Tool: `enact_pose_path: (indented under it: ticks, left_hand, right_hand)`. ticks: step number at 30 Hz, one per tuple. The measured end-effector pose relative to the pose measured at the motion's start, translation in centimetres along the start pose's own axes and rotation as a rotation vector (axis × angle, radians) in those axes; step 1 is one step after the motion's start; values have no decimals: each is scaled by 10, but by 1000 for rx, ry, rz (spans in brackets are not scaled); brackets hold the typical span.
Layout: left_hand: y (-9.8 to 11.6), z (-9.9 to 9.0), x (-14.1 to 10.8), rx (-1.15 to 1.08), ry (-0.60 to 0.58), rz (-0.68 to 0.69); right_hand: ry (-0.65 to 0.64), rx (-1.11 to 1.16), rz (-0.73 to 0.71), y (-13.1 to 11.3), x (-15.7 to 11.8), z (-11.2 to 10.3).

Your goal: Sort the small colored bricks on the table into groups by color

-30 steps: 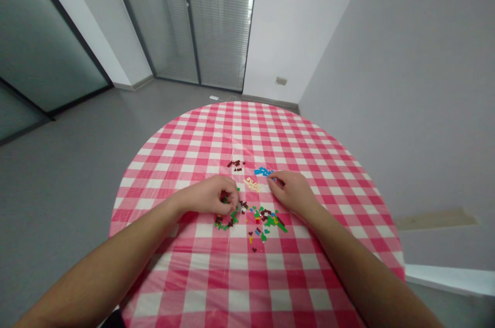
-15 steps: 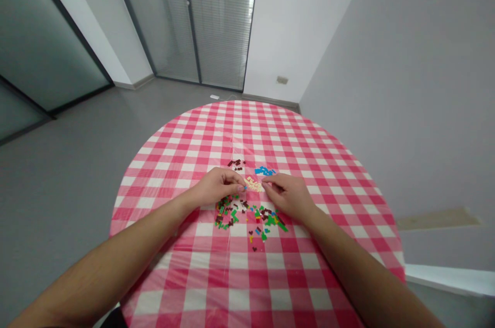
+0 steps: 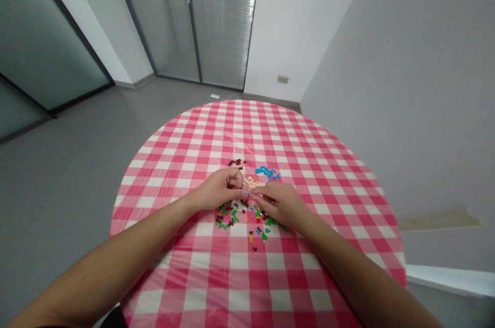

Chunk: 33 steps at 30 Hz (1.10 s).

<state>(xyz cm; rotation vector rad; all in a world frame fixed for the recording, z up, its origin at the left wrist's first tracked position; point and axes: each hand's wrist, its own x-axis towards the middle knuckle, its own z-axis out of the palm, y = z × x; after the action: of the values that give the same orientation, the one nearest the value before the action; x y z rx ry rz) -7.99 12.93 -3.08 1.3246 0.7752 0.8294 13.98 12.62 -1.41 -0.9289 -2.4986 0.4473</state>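
Note:
A tiny blue brick (image 3: 249, 194) sits where the fingertips of both hands meet, just in front of a pile of cream bricks (image 3: 252, 182). My left hand (image 3: 219, 186) comes in from the left, thumb and fingers pinched at the brick. From the right, my right hand (image 3: 281, 203) brings its fingertips to the same brick, fingers closed. Which hand bears the brick is hard to make out. Under and nearer than the hands lie mixed green, brown and yellow bricks (image 3: 234, 215), partly covered by my right hand.
A pile of blue bricks (image 3: 266, 171) lies beyond my right hand, and dark brown bricks (image 3: 235, 162) lie beyond my left. The round table wears a red-and-white checked cloth (image 3: 247, 132). Behind it stand a glass partition (image 3: 216, 23) and a pale wall (image 3: 406, 91).
My right hand has moved left and nearer, from beside the cream pile to my left fingertips. The blue brick has shifted slightly right and nearer. More of the blue pile shows.

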Motion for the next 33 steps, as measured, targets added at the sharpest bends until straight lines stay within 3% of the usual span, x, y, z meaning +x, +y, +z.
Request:
enact_pose_path:
  ticks: [13, 17, 20, 23, 28, 30, 33]
  left_hand:
    - [3, 0, -1, 29, -70, 2]
    - [5, -1, -1, 59, -23, 12]
    - [5, -4, 0, 98, 33, 10]
    - [5, -8, 1, 131, 79, 15]
    - [5, -12, 2, 170, 91, 15]
    - [4, -14, 2, 189, 93, 14]
    - [4, -16, 2, 203, 111, 11]
  right_hand:
    - [22, -9, 11, 0, 0, 2]
    - [85, 4, 42, 0, -1, -1]
    - [204, 66, 151, 3, 0, -5]
    - [384, 267, 385, 17, 1, -8]
    - [512, 614, 654, 47, 3, -10]
    - [524, 571, 675, 53, 3, -11]
    - [472, 321, 632, 54, 1, -12]
